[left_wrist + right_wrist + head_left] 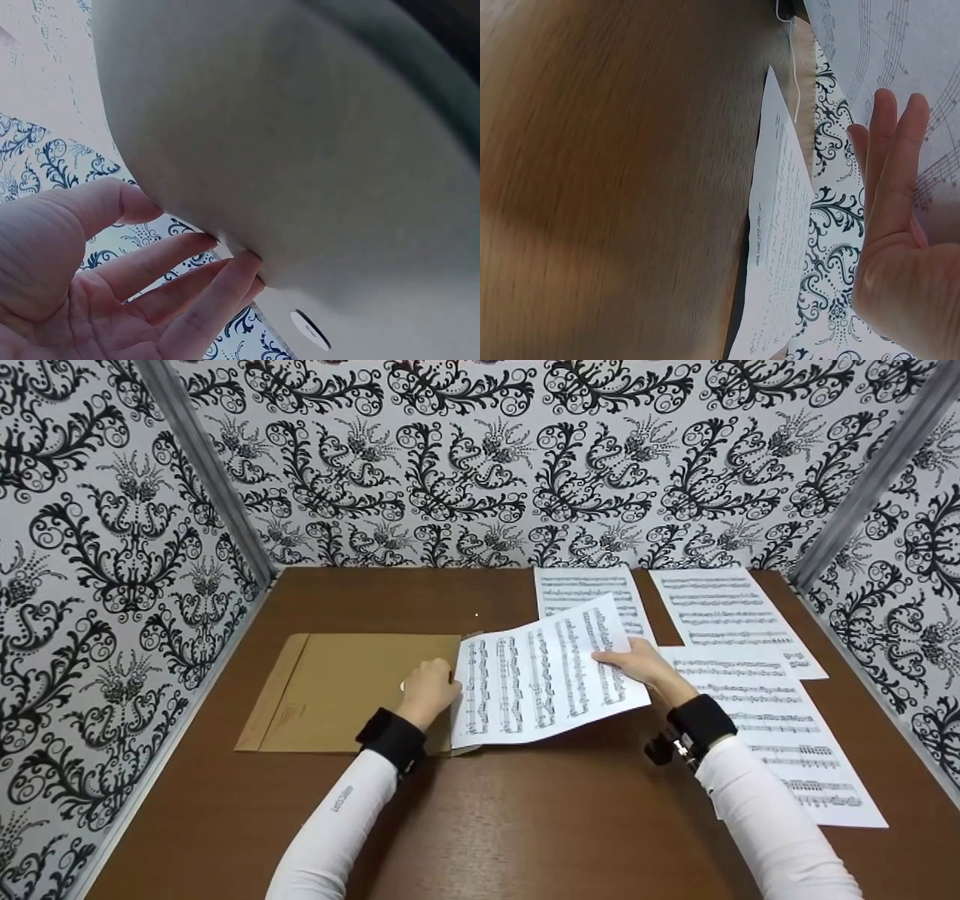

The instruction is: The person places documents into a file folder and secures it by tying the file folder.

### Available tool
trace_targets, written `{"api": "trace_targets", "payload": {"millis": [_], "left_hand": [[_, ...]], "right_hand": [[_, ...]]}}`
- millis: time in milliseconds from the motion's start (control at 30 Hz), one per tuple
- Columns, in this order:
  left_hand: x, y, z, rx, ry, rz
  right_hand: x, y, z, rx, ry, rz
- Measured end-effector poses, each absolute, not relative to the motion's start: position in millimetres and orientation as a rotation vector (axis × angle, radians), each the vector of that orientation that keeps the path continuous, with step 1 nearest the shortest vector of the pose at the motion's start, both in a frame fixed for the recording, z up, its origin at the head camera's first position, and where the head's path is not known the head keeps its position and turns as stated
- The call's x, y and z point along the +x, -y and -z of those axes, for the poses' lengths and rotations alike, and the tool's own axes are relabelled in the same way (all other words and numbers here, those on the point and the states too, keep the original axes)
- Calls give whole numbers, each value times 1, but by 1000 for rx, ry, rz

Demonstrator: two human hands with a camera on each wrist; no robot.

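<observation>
Brown wooden table (525,825); black-and-white floral-patterned walls (112,547) on three sides.

The brown wood-grain surface (525,810) carries a flat tan cardboard envelope (337,690) on its left half, its long edge running toward the patterned back wall. On the right half lie three white sheets of printed music: one at the back centre (577,585), one at the back right (727,615), and a third nearer the front right (787,727), overlapping the back-right sheet's near edge.
</observation>
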State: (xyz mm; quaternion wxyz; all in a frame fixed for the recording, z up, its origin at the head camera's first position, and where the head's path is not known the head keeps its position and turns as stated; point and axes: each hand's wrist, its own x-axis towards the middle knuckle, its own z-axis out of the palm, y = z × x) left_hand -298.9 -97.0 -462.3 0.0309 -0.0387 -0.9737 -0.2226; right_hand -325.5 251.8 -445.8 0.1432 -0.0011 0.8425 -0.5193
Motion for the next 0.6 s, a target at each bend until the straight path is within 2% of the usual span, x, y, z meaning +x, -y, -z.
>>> {"api": "trace_targets", "payload": {"millis": [600], "left_hand": [[-298,93,470,-168,2966,605]], "right_hand": [[-323,-248,434,-41,-2507,1436]]}}
